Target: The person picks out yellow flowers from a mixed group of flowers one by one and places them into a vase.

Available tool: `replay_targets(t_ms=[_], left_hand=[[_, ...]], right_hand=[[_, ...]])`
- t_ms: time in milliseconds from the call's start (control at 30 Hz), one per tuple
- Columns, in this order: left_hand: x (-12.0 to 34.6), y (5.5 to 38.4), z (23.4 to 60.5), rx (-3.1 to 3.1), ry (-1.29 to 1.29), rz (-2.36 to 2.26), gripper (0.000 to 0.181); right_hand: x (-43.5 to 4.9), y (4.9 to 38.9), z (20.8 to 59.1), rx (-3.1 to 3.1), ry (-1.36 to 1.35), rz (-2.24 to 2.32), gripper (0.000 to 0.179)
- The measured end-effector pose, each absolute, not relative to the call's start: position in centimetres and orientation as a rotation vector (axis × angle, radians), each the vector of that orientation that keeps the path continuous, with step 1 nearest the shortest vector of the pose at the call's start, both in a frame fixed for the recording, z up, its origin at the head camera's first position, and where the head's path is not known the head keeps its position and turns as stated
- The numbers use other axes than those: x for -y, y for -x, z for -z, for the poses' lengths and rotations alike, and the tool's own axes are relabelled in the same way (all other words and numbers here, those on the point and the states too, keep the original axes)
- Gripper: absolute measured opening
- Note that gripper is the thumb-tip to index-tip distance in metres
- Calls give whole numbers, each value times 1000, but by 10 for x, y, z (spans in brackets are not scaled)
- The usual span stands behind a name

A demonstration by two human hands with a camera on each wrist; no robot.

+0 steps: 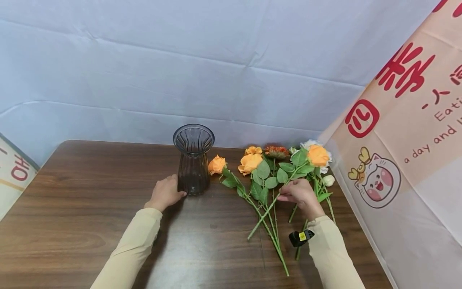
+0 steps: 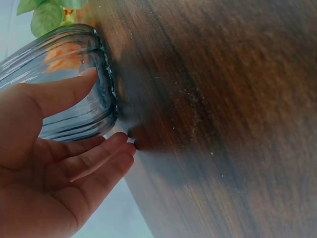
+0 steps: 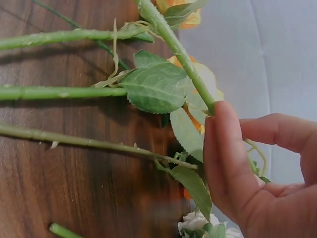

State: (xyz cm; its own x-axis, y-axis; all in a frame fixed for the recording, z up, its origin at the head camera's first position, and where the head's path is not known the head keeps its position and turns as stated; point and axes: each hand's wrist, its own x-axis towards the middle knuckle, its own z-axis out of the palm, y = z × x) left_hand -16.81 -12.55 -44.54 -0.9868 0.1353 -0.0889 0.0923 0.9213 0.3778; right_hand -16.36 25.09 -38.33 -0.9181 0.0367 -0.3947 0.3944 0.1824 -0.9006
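A dark, see-through ribbed glass vase [image 1: 193,172] with a flared rim stands upright near the table's back edge. My left hand [image 1: 167,193] holds it low on its left side; in the left wrist view the thumb [image 2: 64,94] lies across the glass and the fingers reach along its other side. My right hand [image 1: 300,196] pinches the green stem [image 3: 176,47] of an orange rose [image 1: 318,155] between thumb and fingers. That stem slants over other flowers, its cut end toward the lower left. Leaves hide part of the stem near the bloom.
Several flowers lie right of the vase: orange roses [image 1: 250,163], a rust-orange daisy-like bloom [image 1: 276,152] and a white bud [image 1: 328,180], their stems crossing on the brown wooden table [image 1: 90,208]. Pale cloth [image 1: 162,80] hangs behind, and a printed banner [image 1: 408,160] borders the right side.
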Motion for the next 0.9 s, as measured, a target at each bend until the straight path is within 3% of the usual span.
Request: replay_targets(t_ms=[233,400,900], left_hand=[[125,167,445,-2959,-175,-573,67],[125,166,446,-2963,-172,-584,65],[125,167,447,-2969,-159,-582,65]], right_hand=[[-250,162,379,-2128,-391,1845,2],[-249,160,378,-2108,-401,1886,17],[-246,161,363,-1997,-427,2080,6]])
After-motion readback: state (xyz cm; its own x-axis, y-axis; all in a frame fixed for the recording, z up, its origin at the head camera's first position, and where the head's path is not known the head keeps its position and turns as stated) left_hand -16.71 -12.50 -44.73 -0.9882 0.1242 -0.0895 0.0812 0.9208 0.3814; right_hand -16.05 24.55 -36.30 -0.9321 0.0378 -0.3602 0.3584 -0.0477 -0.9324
